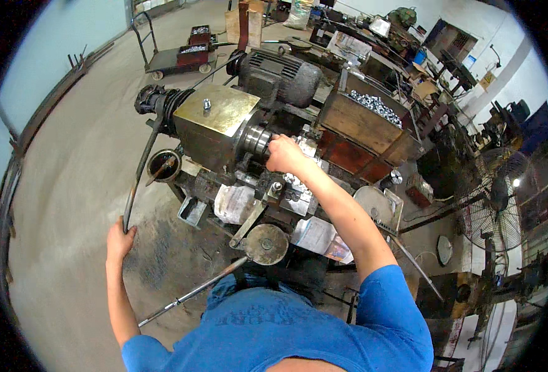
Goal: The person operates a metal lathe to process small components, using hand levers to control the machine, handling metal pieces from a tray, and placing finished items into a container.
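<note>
Head view. Left hand (119, 239) is wrapped around the lower end of a long dark lever (139, 177), fingers curled shut on it; the lever rises to the left end of the machine (215, 127). Right hand (284, 154) is at the steel chuck (256, 140) on the machine's right face, fingers bent against it; what they pinch cannot be told. Grey motor (280, 75) sits behind the machine. Wooden crate of shiny metal parts (373, 118) stands just right of the hand. Round metal disc (266, 244) lies below, near the person's blue shirt (274, 328). Standing fan (494, 195) at far right.
</note>
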A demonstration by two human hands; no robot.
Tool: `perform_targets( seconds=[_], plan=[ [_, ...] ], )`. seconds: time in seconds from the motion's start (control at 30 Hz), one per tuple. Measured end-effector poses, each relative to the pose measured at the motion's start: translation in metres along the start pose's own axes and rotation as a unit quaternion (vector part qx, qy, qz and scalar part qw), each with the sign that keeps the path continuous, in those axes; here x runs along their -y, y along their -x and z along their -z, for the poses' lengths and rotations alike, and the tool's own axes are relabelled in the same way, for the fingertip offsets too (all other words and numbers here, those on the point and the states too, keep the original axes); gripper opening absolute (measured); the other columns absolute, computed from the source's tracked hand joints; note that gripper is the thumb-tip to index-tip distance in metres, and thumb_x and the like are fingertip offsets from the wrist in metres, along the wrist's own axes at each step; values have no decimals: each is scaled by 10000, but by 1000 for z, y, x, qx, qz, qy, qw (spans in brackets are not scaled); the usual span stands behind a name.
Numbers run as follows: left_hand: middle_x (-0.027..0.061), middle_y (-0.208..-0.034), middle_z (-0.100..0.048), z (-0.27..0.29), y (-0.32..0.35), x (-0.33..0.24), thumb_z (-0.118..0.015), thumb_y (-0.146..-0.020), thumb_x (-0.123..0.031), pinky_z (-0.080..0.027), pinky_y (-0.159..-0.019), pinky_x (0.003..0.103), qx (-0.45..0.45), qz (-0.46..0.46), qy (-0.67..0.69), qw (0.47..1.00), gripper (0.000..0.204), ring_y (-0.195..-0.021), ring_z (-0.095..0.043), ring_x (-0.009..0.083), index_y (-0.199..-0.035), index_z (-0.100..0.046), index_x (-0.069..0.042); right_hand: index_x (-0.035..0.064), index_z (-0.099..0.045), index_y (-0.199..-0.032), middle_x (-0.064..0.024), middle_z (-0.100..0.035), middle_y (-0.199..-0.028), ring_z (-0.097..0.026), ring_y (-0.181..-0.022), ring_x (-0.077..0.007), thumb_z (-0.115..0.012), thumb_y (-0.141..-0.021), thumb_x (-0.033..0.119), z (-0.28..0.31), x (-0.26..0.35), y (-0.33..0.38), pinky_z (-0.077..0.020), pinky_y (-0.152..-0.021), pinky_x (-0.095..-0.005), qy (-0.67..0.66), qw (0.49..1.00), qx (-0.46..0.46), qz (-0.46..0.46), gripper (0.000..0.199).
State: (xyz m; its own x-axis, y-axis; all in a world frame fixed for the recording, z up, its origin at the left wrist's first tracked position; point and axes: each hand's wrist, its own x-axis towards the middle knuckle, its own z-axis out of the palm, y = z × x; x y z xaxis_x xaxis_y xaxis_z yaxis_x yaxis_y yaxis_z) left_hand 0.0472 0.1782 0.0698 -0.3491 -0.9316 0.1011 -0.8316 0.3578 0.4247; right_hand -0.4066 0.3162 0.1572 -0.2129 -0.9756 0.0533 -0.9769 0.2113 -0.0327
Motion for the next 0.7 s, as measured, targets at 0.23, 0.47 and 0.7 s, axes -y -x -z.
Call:
perform_targets(
  seconds=[0.23, 0.47, 0.7],
  plan=[
    [229, -751, -583, 6, -7, -13, -651, -709, -212, -445, -663, 468, 21, 12, -56, 998, 284, -766, -559, 411, -834, -519, 8, -57, -625, -762, -295, -537, -1007, -574, -857, -416, -599, -548, 151, 1, 9, -12, -467, -806, -412, -208, 967, -24, -144, 300],
    [188, -712, -597, 26, -40, 41, -594, -689, -163, -462, -624, 438, -37, -26, -192, 980, 150, -716, -588, 356, -748, -547, -33, 17, -628, -696, -286, -418, -1226, -577, -838, -433, -571, -542, 154, 1, 25, -15, -478, -784, -431, -108, 988, -86, -76, 214],
    [145, -702, -609, 54, -143, 110, -538, -697, -101, -465, -602, 419, -40, -68, -339, 938, 108, -684, -596, 317, -775, -610, -76, 42, -608, -684, -288, -370, -1279, -554, -889, -458, -588, -509, 149, 4, 22, -11, -459, -818, -437, -137, 983, -77, -95, 206]
  ],
)
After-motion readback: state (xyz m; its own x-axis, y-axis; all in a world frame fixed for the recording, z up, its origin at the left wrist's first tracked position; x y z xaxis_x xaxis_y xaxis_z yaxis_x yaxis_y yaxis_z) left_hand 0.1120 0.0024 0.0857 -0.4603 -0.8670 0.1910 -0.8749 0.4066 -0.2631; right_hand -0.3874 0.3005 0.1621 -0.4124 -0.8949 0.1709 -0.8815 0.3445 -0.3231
